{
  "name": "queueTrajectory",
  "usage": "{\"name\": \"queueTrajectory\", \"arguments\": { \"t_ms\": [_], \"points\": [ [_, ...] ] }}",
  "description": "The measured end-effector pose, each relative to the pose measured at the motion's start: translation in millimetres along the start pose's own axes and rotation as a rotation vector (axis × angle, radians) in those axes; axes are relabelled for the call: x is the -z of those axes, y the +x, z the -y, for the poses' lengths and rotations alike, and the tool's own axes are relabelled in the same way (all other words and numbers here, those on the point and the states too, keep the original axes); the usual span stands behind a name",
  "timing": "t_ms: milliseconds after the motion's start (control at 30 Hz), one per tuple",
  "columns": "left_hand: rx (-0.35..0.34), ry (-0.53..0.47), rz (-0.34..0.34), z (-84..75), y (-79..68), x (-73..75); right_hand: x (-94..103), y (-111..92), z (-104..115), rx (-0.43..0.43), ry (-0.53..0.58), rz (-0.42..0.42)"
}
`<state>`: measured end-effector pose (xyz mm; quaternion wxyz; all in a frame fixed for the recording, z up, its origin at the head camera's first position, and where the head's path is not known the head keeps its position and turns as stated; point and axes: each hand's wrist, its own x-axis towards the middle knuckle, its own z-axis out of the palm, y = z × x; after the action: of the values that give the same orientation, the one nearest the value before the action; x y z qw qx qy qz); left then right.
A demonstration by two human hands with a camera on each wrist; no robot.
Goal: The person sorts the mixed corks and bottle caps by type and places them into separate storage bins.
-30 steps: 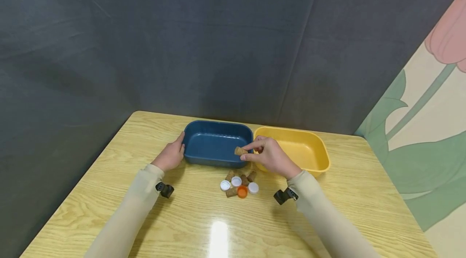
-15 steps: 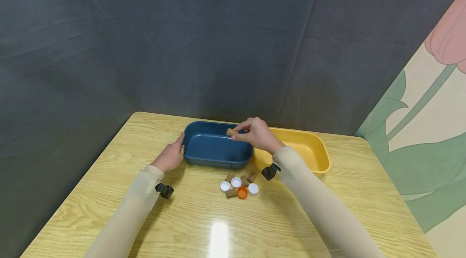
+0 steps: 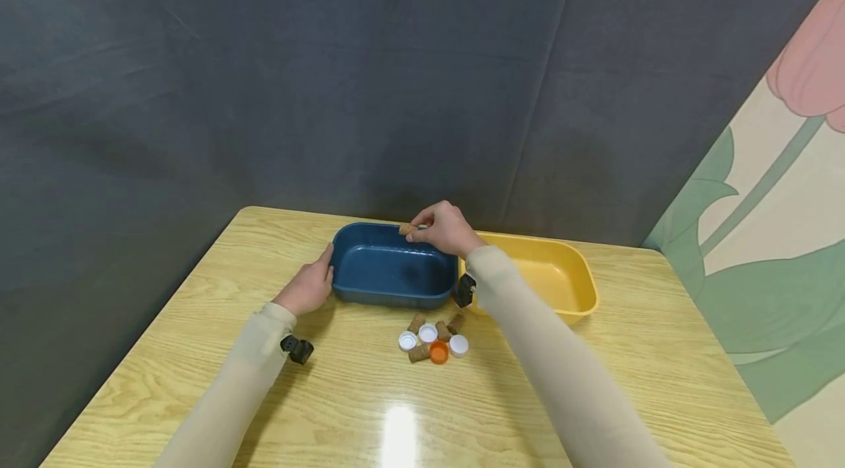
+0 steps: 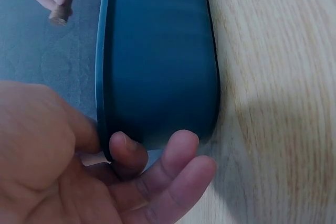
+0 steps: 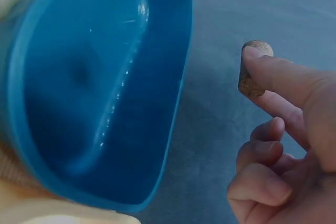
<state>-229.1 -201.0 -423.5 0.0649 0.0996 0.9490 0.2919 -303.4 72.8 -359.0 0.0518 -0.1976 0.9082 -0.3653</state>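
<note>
A cork (image 3: 407, 229) is pinched between the thumb and index finger of my right hand (image 3: 445, 227), held up above the far rim of the blue tub (image 3: 389, 299). In the right wrist view the cork (image 5: 255, 67) is tilted, and the other fingers are curled in below it. My left hand (image 3: 307, 287) grips the left end of the tub; in the left wrist view its thumb goes behind the rim, with a fingertip (image 4: 127, 153) on the outer side. No objects show inside the blue tub.
A yellow tub (image 3: 574, 284) stands right beside the blue one. In front of them lie several corks (image 3: 419, 353), white bottle caps (image 3: 458, 345) and an orange cap (image 3: 439, 352), grouped on the wooden table (image 3: 330, 395). A dark cloth (image 3: 396, 86) hangs behind.
My right hand has moved left and away from me with the cork, from the tub's near right corner to its far rim. The left hand stays on the tub.
</note>
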Motion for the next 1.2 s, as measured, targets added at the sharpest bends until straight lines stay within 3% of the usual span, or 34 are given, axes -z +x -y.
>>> {"name": "queueTrajectory", "arguments": {
  "t_ms": [300, 1200],
  "points": [
    [0.005, 0.005, 0.003, 3.2, 0.3, 1.2, -13.6, 16.4, -7.8, -0.052, -0.039, 0.007],
    [-0.02, 0.054, -0.022, 0.9, -2.2, -0.8, -39.0, 17.1, -12.8, -0.091, -0.064, 0.06]
  ]
}}
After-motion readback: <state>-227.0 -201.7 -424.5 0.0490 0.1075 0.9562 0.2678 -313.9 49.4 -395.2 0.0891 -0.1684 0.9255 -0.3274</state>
